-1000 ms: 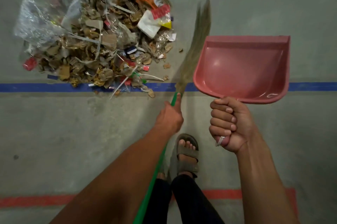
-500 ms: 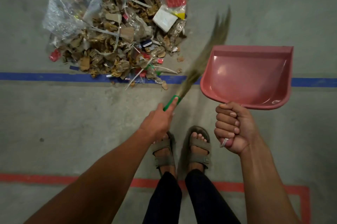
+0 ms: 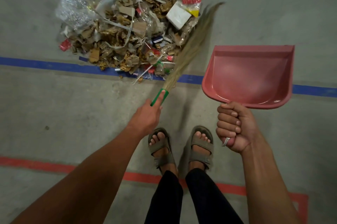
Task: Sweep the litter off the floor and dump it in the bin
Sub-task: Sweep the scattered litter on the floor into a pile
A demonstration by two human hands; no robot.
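Head view: left hand (image 3: 145, 117) grips broom (image 3: 189, 45); right hand (image 3: 235, 129) grips dustpan (image 3: 249, 76).

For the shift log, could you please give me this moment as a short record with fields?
left hand: grips the broom by its green handle, forefinger along it
right hand: fist closed on the dustpan handle
broom: bristles lie along the right edge of the litter
dustpan: pink, empty, held above the floor, right of the pile
litter: one heap of cardboard scraps, plastic film and wrappers, overlapping the blue line
feet: in sandals, between the blue line and a red line
bin: not in view
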